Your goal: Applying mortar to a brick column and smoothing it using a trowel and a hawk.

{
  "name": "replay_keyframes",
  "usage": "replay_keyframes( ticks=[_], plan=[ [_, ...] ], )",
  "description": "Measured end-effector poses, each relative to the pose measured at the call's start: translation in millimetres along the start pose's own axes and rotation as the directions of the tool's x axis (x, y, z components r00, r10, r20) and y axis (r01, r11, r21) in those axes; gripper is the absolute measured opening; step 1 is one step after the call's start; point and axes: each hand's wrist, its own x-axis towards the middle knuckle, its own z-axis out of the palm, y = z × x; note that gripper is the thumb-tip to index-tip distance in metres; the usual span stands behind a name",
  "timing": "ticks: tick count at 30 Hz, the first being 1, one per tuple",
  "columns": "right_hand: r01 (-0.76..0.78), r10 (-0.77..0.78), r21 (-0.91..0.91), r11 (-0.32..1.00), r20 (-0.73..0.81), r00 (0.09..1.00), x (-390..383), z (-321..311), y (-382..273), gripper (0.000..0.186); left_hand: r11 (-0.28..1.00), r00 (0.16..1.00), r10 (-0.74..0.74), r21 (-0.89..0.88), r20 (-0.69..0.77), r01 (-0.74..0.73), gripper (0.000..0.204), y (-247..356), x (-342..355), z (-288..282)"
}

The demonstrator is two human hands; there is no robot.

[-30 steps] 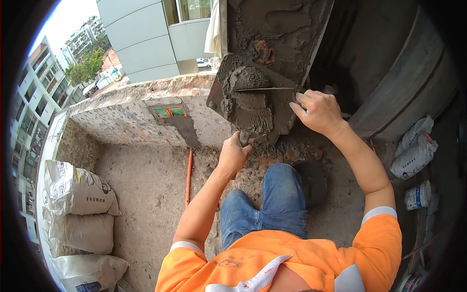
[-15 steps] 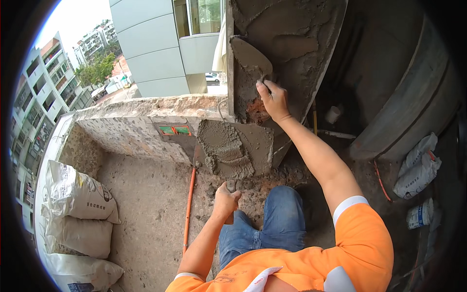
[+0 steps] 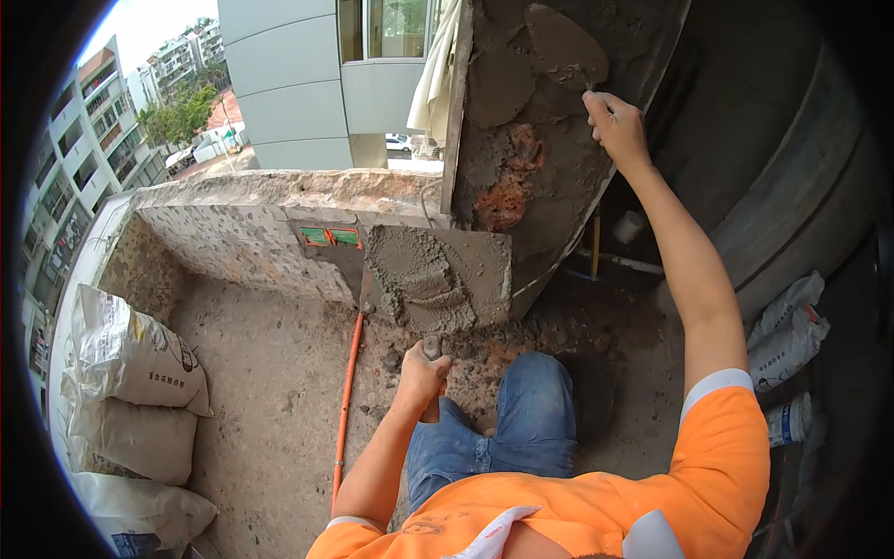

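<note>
The rough concrete floor (image 3: pixel 279 391) of a high balcony takes up most of the view, closed at the far side by a low pebbled parapet wall (image 3: pixel 242 233) with tall buildings beyond it. To the right rises a column (image 3: pixel 531 158) partly coated in wet grey mortar, a patch of red brick showing through low on its face. Three filled sacks (image 3: pixel 130 359) are stacked along the left edge of the floor, and a few smaller white bags (image 3: pixel 787 326) lie at the far right. A thin orange pipe (image 3: pixel 346 401) runs across the floor toward the parapet. The person, in an orange shirt and blue jeans, kneels before the column. The left hand (image 3: pixel 424 373) is closed around the handle under a square mortar board (image 3: pixel 438 278), held level and loaded with a heap of mortar. The right hand (image 3: pixel 615 126) is raised, gripping a trowel (image 3: pixel 563 47) whose mortar-covered blade lies flat against the upper face of the column
</note>
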Motion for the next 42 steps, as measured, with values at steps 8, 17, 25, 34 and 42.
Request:
replay_keyframes(
  ticks=[8, 17, 25, 34, 42],
  plan=[
    [0.385, -0.058, -0.689, 0.614, 0.446, 0.893, 28.7, -23.2, -86.0, 0.037, 1.0, 1.0, 0.016, -0.012, 0.005, -0.016, 0.017, 3.3, 6.0, -1.2],
    [0.444, -0.059, -0.695, 0.565, 0.502, 0.863, 92.6, -47.2, -128.2, 0.033, 0.999, 0.999, 0.039, 0.008, 0.031, -0.039, 0.023, 7.4, 6.1, 8.9],
    [0.144, 0.027, -0.523, 0.84, 0.304, 0.952, 110.3, -98.3, -98.2, 0.033, 0.999, 0.999, 0.003, 0.033, 0.042, -0.005, 0.018, -6.9, -0.7, -6.4],
    [0.264, -0.174, -0.667, 0.696, 0.2, 0.964, 69.5, -47.9, -94.4, 0.037, 0.997, 0.997, 0.074, -0.005, 0.025, -0.074, 0.018, 17.2, -0.2, -5.1],
    [0.301, -0.298, -0.551, 0.778, 0.098, 0.95, 109.1, -74.1, -101.4, 0.037, 0.997, 0.995, 0.05, -0.063, 0.084, -0.045, 0.015, 13.2, 0.4, 6.8]
  ],
)
